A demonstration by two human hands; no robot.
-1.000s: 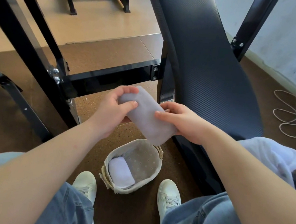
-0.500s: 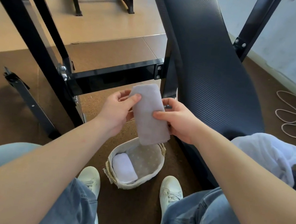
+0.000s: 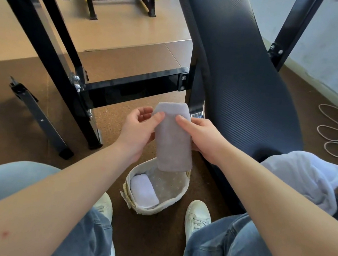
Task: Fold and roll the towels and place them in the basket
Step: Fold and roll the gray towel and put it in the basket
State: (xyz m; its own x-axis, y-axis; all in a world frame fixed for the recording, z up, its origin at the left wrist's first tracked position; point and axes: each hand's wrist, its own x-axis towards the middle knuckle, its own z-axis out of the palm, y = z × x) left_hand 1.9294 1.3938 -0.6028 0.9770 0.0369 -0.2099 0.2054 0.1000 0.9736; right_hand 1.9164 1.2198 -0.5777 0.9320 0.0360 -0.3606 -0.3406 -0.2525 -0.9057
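Both hands hold the rolled grey towel (image 3: pixel 172 141) at centre frame: left hand (image 3: pixel 140 129) curls round its upper left edge, right hand (image 3: pixel 204 140) pinches the upper right. I see it hanging upright just above the basket (image 3: pixel 167 208), lower centre, where 1 rolled white towel (image 3: pixel 143 191) lies at the left.

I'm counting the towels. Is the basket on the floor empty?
No, a rolled white towel lies inside the basket, while the left hand and right hand hold the grey towel above it.
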